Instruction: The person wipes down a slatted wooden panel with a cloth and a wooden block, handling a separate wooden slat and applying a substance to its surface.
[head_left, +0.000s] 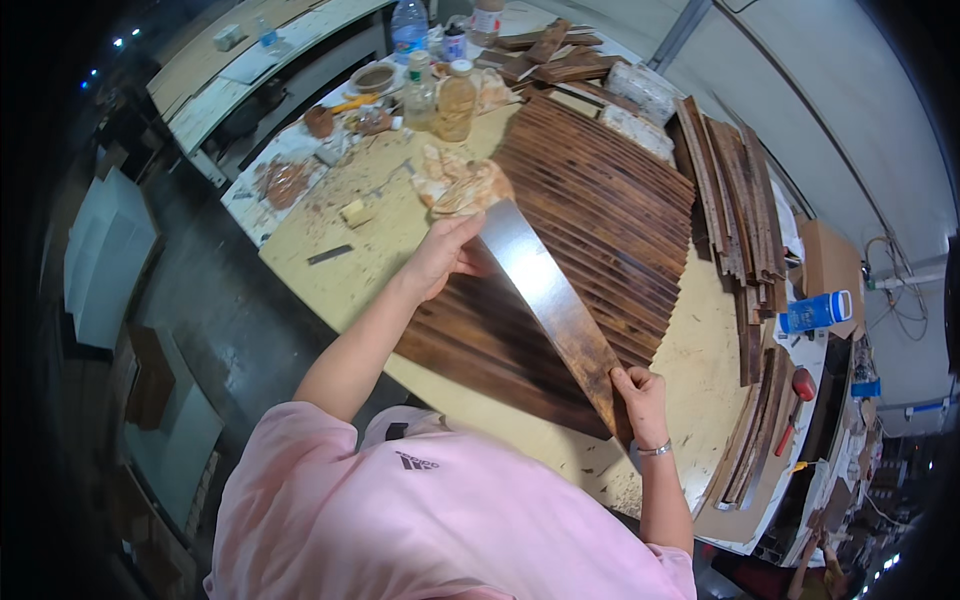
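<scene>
A long, narrow brown wooden plank (570, 335) slants across in front of me, its face shining with reflected light toward the far end. My left hand (447, 257) grips that far left end, thumb on top. At the near right end, my right hand (640, 398) pinches the edge between thumb and fingers. Beneath the plank, dark brown slats (600, 210) lie in overlapping rows on the yellowish tabletop (300, 235). A crumpled, brown-stained cloth (465, 188) lies just beyond my left hand.
Bottles, including a capped jar of amber liquid (457, 105), and a bowl (374, 78) stand at the back. A yellow block (355, 212) and dark strip (331, 254) lie left. Stacked planks (740, 190), a blue-lidded jug (815, 312) and a red-headed mallet (803, 384) are right.
</scene>
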